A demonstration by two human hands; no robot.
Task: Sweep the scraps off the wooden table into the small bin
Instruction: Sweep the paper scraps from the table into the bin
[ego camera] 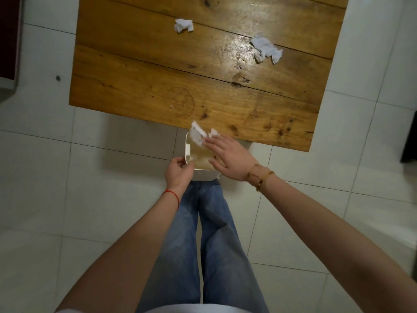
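Observation:
A small white bin (187, 148) is held just below the near edge of the wooden table (140, 86). My left hand (179, 172) grips the bin's near left rim. My right hand (228, 158) lies flat with fingers together over the bin's mouth, its fingertips touching a white paper scrap (198, 134) that hangs over the table edge above the bin. Two more crumpled white scraps lie on the table: one (183, 25) at the far middle, one (266, 49) at the far right.
The table stands on a white tiled floor (67, 177). My legs in blue jeans (203, 233) are right behind the bin. A dark red cabinet (9, 41) is at the far left and a dark object (409, 141) at the right edge.

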